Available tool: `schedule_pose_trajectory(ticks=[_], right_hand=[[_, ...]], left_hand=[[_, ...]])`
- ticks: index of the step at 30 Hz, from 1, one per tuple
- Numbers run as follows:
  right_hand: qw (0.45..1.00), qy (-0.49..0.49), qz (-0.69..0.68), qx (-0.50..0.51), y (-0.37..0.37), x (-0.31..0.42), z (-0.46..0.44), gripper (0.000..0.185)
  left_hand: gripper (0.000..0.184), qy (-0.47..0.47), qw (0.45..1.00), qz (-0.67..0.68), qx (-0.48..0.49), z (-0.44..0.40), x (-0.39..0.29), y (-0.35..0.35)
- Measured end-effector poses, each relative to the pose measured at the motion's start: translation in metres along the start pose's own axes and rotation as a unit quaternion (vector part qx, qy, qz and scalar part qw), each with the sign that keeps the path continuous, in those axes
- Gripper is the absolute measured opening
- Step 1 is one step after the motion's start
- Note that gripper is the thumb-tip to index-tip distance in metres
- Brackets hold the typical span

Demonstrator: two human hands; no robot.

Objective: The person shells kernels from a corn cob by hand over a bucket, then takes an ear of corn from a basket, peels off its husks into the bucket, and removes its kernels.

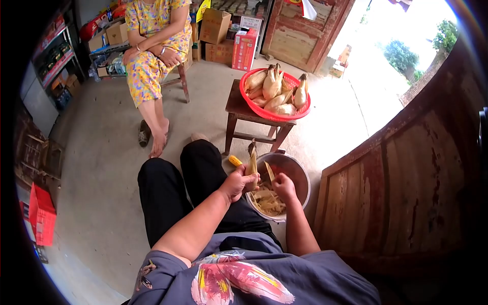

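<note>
My left hand [237, 184] is closed around an ear of corn [252, 168] in its pale husk, its dark silk end pointing up. To its right, my right hand [283, 186] pinches a strip of husk [269, 172] above a metal pot [303, 178]. Loose husks [267, 202] lie in the pot. A bare yellow cob [235, 160] shows just beyond my left hand; what it rests on is hidden. Farther forward, a red basket [264, 118] full of unhusked corn [273, 84] sits on a wooden stool [239, 104].
A person [157, 51] in patterned clothes sits at the upper left with feet near my knees. Cardboard boxes [214, 26] and a red-and-white box [244, 49] stand at the back. A wooden door panel [386, 188] is close on the right; a red box [42, 214] lies far left.
</note>
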State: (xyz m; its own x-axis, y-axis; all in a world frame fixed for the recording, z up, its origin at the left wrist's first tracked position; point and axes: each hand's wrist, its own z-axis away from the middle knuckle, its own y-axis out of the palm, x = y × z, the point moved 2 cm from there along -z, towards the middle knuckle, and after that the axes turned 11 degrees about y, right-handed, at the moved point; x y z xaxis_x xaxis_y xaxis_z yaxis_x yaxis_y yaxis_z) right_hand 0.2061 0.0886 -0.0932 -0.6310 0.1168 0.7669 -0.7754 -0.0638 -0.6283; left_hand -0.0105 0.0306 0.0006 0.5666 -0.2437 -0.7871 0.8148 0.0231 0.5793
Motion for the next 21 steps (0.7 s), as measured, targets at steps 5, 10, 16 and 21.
schedule_pose_trajectory(ticks=[5, 10, 16, 21], right_hand=[[0.981, 0.136, 0.133, 0.025, 0.012, -0.062, 0.018, 0.018], [0.971, 0.088, -0.166, 0.149, -0.012, 0.004, 0.019, 0.021], [0.913, 0.023, -0.308, 0.265, -0.028, 0.111, 0.033, 0.021], [0.927, 0.013, -0.296, 0.232, -0.019, 0.109, 0.031, 0.016]], left_hand=[[0.034, 0.008, 1.0, 0.026, -0.01, -0.003, 0.002, -0.004], [0.036, -0.013, 0.997, 0.075, 0.022, -0.013, 0.009, -0.012], [0.04, 0.009, 1.0, 0.021, 0.001, -0.009, 0.006, -0.002], [0.046, 0.027, 0.999, -0.003, 0.036, -0.009, 0.011, -0.006]])
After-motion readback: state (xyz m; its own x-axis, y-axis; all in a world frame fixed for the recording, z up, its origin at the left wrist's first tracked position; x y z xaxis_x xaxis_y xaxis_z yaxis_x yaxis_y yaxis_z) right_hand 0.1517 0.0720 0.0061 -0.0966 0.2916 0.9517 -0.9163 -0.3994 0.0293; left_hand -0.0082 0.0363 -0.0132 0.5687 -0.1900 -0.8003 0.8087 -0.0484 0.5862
